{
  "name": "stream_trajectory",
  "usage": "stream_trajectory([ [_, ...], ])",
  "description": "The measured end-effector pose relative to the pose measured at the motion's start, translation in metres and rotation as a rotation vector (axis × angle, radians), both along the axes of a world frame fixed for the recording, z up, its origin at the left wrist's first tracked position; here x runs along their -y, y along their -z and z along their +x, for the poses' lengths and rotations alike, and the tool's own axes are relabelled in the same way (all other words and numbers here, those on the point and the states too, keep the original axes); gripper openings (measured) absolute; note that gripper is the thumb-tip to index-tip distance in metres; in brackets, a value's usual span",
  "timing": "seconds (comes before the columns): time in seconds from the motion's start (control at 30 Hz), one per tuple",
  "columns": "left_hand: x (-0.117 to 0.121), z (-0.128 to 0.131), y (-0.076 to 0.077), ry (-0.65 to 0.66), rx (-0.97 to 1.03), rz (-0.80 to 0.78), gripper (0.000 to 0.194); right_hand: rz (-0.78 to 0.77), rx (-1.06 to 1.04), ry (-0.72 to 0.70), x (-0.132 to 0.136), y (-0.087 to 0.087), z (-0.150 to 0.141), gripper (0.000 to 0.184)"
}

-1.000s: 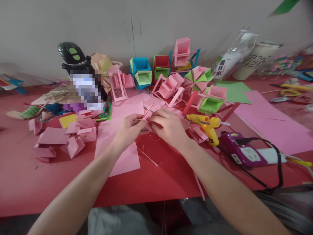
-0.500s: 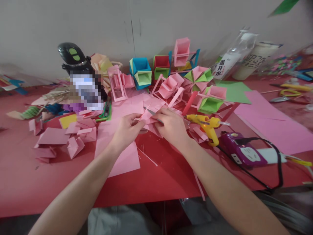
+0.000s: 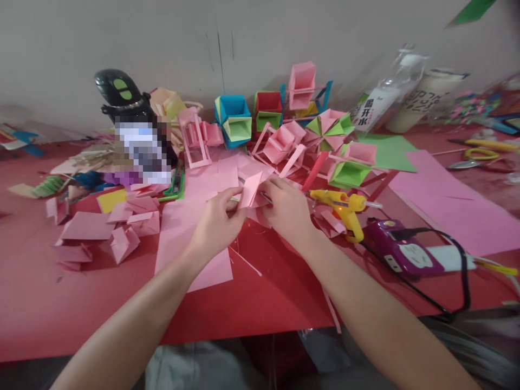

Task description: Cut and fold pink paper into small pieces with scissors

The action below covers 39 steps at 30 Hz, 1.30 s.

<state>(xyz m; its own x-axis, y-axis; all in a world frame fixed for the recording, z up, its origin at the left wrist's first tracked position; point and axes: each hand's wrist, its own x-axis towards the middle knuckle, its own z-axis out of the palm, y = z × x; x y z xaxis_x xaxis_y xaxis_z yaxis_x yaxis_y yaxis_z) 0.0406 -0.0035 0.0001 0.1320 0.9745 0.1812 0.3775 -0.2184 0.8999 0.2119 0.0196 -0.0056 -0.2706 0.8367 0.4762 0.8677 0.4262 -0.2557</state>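
Observation:
Over the middle of the red table [image 3: 60,309], my left hand [image 3: 217,225] pinches a small piece of pink paper [image 3: 249,189] and holds it upright. My right hand [image 3: 286,211] is closed beside it, gripping scissors [image 3: 262,196] whose metal blades reach to the paper's right edge. Only a short bit of the blades shows; the handles are hidden in my fingers. A larger pink sheet [image 3: 190,233] lies flat under my left wrist.
Folded pink pieces [image 3: 109,227] lie at the left. Paper boxes in pink, blue, green and red [image 3: 280,119] crowd the back. A yellow glue gun [image 3: 343,208], a purple power strip [image 3: 400,252], a pink sheet [image 3: 450,200], bottles [image 3: 385,97] and a black flask [image 3: 130,119] stand around.
The pink piece, seen edge-on a second ago, has been turned so that its face shows, and my left hand has risen slightly. My right hand stays by the scissors.

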Motion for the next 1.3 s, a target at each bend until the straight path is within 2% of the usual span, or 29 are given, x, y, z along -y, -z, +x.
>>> stream_trajectory([
  [0.13, 0.002, -0.001, -0.006, -0.021, 0.006, 0.002, 0.04, -0.063, -0.06, -0.019, 0.0, -0.001, 0.001, 0.034],
  [0.3, 0.001, -0.005, -0.006, -0.047, 0.051, -0.011, 0.04, -0.131, -0.125, -0.041, -0.001, -0.001, 0.001, 0.033],
  [0.67, 0.0, -0.007, -0.009, -0.073, 0.012, -0.04, 0.047, -0.128, -0.155, -0.055, 0.001, -0.004, -0.003, 0.026],
  [1.03, -0.001, -0.01, -0.013, -0.083, 0.012, -0.087, 0.045, -0.176, -0.175, -0.062, -0.001, -0.003, -0.002, 0.034],
  [1.1, -0.003, -0.014, -0.014, -0.089, -0.018, -0.059, 0.045, -0.202, -0.201, -0.082, 0.001, -0.004, 0.0, 0.037],
  [1.17, -0.006, -0.019, -0.014, -0.082, -0.042, -0.013, 0.042, -0.235, -0.255, -0.14, 0.003, -0.004, 0.002, 0.049],
  [1.23, -0.009, -0.024, -0.014, -0.065, -0.062, 0.043, 0.037, -0.289, -0.359, -0.222, 0.003, -0.002, 0.002, 0.067],
  [1.3, -0.01, -0.027, -0.014, -0.038, -0.074, 0.082, 0.033, -0.379, -0.533, -0.284, 0.002, 0.001, 0.001, 0.076],
])
